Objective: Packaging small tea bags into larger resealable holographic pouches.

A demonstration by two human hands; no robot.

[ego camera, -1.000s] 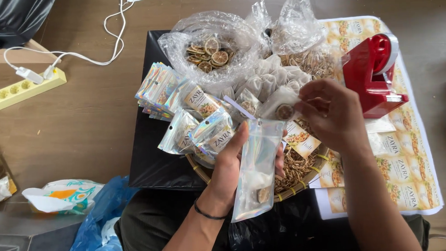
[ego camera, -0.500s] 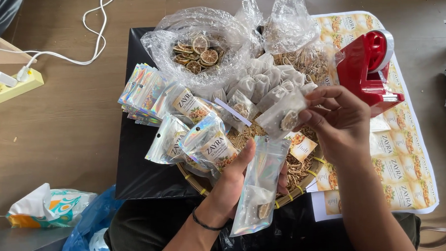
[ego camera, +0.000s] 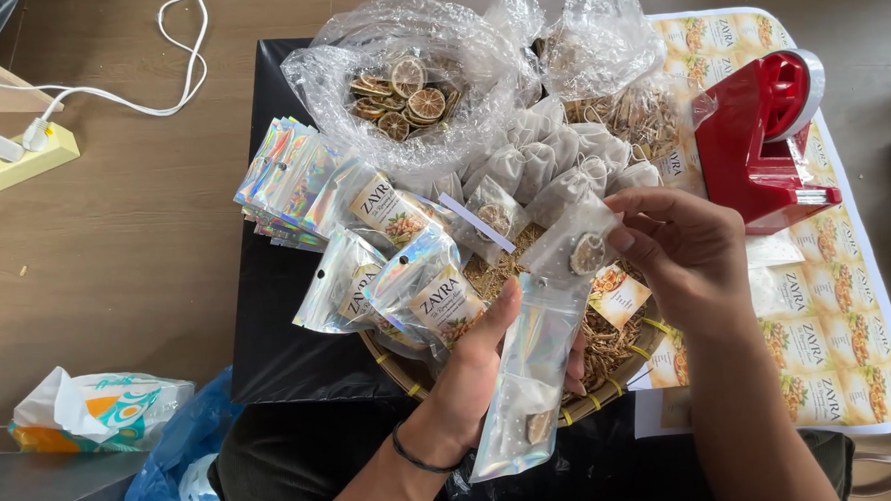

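At frame centre, the left hand (ego camera: 490, 354) grips a tall clear plastic pouch (ego camera: 527, 387) upright, fingers closed round it. The right hand (ego camera: 681, 255) pinches a small white mesh sachet holding a dried citrus slice (ego camera: 577, 243) at the pouch's mouth. Behind them sits a round woven basket (ego camera: 612, 393) and, at upper right, a red tape dispenser (ego camera: 761, 137).

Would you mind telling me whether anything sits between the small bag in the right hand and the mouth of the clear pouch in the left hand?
Nothing visible does. The right hand holds the small bag right at the top of the pouch, which the left hand grips; the bag seems to touch the pouch's mouth.
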